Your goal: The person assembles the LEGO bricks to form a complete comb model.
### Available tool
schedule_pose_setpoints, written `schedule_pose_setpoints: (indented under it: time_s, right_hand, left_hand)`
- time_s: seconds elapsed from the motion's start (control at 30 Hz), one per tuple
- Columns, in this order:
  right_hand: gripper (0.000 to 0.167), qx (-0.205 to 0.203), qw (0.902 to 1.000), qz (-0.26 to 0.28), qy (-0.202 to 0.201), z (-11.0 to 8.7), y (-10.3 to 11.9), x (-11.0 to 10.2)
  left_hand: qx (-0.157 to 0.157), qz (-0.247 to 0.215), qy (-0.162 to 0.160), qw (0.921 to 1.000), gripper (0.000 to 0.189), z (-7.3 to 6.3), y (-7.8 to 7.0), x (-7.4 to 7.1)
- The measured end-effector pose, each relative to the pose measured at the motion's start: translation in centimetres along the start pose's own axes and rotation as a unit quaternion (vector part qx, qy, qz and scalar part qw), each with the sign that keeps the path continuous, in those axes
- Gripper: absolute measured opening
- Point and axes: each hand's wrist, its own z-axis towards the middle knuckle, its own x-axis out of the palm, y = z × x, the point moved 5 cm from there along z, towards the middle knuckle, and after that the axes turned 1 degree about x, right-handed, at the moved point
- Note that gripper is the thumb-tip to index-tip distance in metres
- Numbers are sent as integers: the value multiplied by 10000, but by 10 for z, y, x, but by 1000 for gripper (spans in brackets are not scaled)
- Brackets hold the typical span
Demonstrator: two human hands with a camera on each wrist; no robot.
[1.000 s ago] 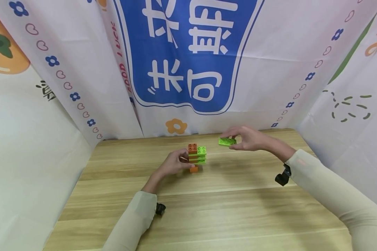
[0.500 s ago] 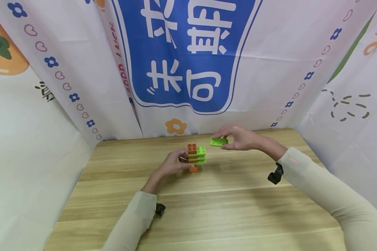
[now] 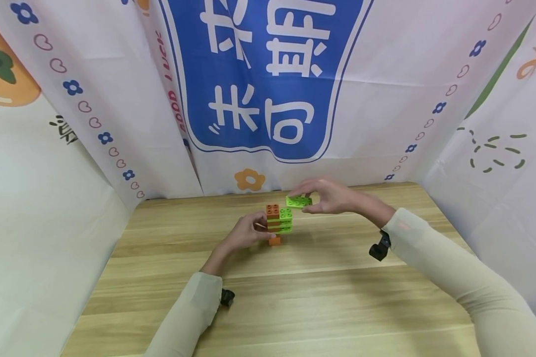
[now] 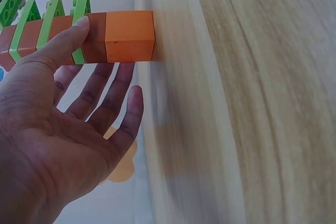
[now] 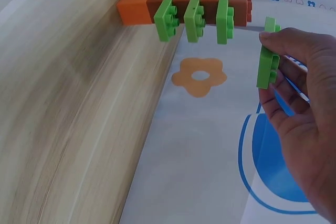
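Observation:
A tower of building blocks (image 3: 273,212) stands upright on the table, with an orange block (image 4: 130,36) at its base and brown blocks alternating with thin green plates above. The three plates (image 5: 193,17) jut out to the right of the tower. My left hand (image 3: 246,231) grips the tower from the left, its thumb on the lower part, as the left wrist view shows. In my right hand (image 3: 330,197) a loose green plate (image 5: 266,61) is pinched between thumb and fingers. It hovers a little above and to the right of the tower's top, apart from it.
The wooden table (image 3: 268,307) ends at a white printed cloth (image 3: 366,124) behind the tower, with more cloth at both sides. A black wrist camera (image 3: 379,246) sits by the right sleeve, another camera (image 3: 227,297) by the left.
My right hand has moved left with the green plate, bringing it closer to the tower's top. The left hand and the tower have stayed in place.

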Motion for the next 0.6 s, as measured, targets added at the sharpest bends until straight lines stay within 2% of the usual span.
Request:
schedule_pose_setpoints:
  time_s: [0.33, 0.6]
  right_hand:
    - [46, -255, 9996, 129, -4, 15, 7, 11]
    - [46, -234, 9994, 208, 113, 26, 12, 18]
  left_hand:
    - [71, -6, 1, 10000, 23, 0, -1, 1]
    - [97, 82, -60, 9999, 22, 0, -1, 0]
